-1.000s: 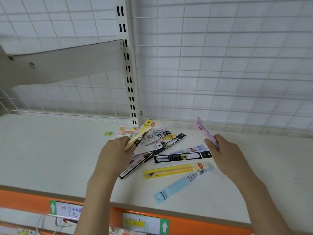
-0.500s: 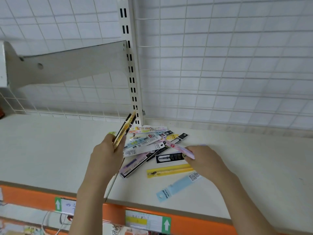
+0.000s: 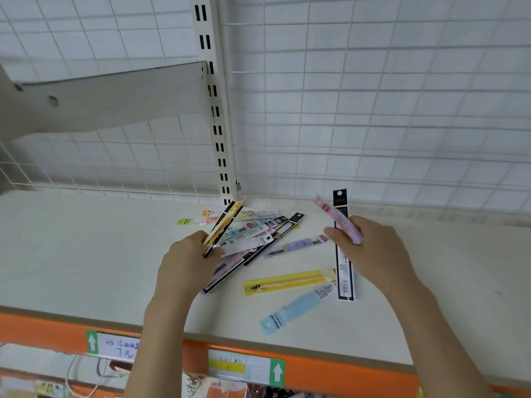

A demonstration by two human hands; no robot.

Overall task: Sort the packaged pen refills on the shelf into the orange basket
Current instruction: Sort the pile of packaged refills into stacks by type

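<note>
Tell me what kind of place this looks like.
Probably a stationery aisle in a shop. A slotted upright backed by a wire grid carries the shelf, price labels sit on its orange edge, and packaged pen refills lie on it.

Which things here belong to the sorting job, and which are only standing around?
For the job:
- refills in the left hand
- pink and black packs in the right hand
- loose pile, yellow pack, blue pack

Not part of it:
- price labels
- wire grid
- shelf bracket

No orange basket is visible.
</note>
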